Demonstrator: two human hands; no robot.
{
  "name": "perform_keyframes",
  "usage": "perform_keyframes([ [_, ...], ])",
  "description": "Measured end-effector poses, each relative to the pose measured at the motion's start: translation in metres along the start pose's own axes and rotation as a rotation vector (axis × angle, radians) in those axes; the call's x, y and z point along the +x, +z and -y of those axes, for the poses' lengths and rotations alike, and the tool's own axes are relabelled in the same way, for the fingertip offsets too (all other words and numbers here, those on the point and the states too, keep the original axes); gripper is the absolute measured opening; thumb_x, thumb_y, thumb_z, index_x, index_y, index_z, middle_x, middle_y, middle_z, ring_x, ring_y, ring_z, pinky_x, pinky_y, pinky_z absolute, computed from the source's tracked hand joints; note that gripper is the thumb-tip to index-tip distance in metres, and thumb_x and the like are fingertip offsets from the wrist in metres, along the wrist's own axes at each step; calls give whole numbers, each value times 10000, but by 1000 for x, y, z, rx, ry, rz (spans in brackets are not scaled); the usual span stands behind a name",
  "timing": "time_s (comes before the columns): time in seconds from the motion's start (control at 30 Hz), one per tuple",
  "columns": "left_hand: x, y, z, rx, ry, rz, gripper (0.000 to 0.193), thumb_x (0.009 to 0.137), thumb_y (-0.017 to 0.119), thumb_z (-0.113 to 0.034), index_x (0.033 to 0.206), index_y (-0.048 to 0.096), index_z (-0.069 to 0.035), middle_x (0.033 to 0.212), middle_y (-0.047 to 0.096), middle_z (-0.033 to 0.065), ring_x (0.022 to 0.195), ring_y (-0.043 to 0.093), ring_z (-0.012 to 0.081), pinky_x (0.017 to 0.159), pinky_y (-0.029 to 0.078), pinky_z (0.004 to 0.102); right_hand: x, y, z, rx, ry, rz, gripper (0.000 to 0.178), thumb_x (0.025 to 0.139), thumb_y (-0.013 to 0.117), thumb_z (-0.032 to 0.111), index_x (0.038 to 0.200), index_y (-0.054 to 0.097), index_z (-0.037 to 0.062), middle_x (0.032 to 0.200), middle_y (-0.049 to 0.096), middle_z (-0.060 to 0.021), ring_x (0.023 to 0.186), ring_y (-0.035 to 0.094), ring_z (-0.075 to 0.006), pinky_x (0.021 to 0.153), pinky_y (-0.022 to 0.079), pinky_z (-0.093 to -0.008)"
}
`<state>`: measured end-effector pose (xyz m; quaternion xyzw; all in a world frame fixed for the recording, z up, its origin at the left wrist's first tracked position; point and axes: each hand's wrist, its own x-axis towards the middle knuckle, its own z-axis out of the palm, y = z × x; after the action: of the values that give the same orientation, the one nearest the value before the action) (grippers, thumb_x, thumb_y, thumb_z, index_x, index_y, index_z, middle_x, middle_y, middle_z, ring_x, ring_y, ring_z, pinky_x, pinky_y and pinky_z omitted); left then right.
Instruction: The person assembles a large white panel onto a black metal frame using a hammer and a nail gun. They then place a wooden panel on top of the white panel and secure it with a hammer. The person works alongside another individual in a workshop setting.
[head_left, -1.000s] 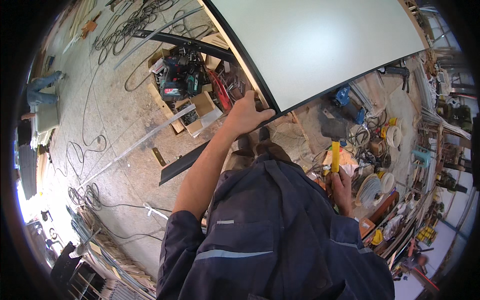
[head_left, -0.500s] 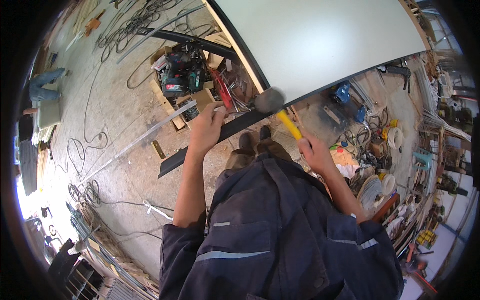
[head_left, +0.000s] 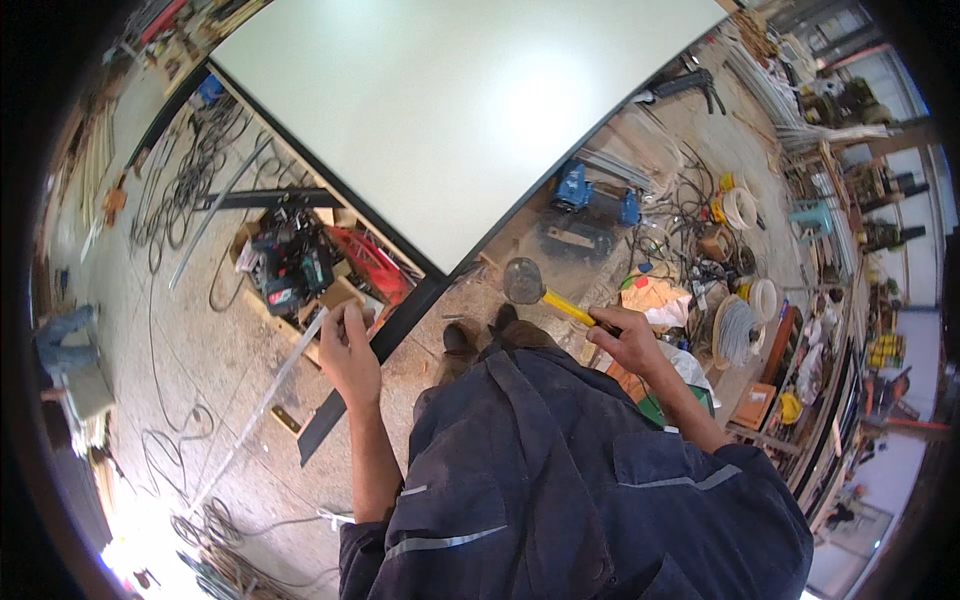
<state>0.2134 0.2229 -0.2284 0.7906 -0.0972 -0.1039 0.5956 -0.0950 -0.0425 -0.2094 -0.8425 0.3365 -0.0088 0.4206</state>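
My right hand (head_left: 625, 340) grips the yellow handle of a hammer (head_left: 545, 293). Its round grey head hangs just below the near corner of a large white panel (head_left: 470, 110) with a dark edge. My left hand (head_left: 350, 352) is out to the left, above a black bar (head_left: 400, 320) and a long thin metal strip (head_left: 262, 410) on the floor. Its fingers are curled together and I can make out nothing between them. My shoes (head_left: 480, 335) stand below the panel's corner.
A wooden crate of power tools (head_left: 295, 265) sits left of the panel's corner. Cables (head_left: 190, 180) lie coiled over the concrete floor at left. Blue machines (head_left: 590, 195), cable reels (head_left: 740, 325), buckets and clutter fill the right side. Another person's leg (head_left: 60, 335) shows at far left.
My left hand has come off the panel's edge and drawn back down to the left. My right hand has lifted the hammer from the right-side clutter up toward the panel's corner.
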Motion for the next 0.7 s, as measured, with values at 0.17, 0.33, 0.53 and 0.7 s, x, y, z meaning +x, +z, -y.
perform_keyframes([
  [0.17, -30, 52, -55, 15, 61, 385, 192, 1003, 611, -95, 1094, 671, 63, 929, 724, 128, 843, 686, 162, 764, 539, 293, 15, -2, -65, -238, -22, -108, 327, 841, 778, 211, 1126, 726, 58, 966, 678, -140, 885, 669, -364, 765, 541, -439],
  [0.33, -47, 139, -55, 276, 221, 840, 340, 952, 677, -182, 1214, 630, 29, 1118, 690, 220, 1004, 685, 357, 875, 541, 399, 74, 0, -90, -197, -54, -211, 320, 825, 774, 188, 1121, 722, 79, 1067, 684, -142, 1021, 656, -371, 885, 535, -457],
  [0.53, -51, 222, 6, 484, 295, 886, 491, 942, 688, -245, 1339, 569, 18, 1164, 660, 229, 1063, 645, 389, 884, 536, 425, 150, -84, -103, -26, -305, -412, 281, 863, 712, 187, 1104, 709, 42, 1046, 695, -141, 930, 659, -377, 866, 529, -445],
  [0.7, -53, 270, -2, 505, 110, 708, 436, 938, 701, -233, 1261, 617, 47, 1170, 658, 252, 1047, 657, 389, 906, 539, 438, 267, -223, -215, 558, 190, -561, 324, 895, 682, 221, 1054, 676, -62, 774, 698, -140, 693, 697, -248, 612, 539, -366],
])
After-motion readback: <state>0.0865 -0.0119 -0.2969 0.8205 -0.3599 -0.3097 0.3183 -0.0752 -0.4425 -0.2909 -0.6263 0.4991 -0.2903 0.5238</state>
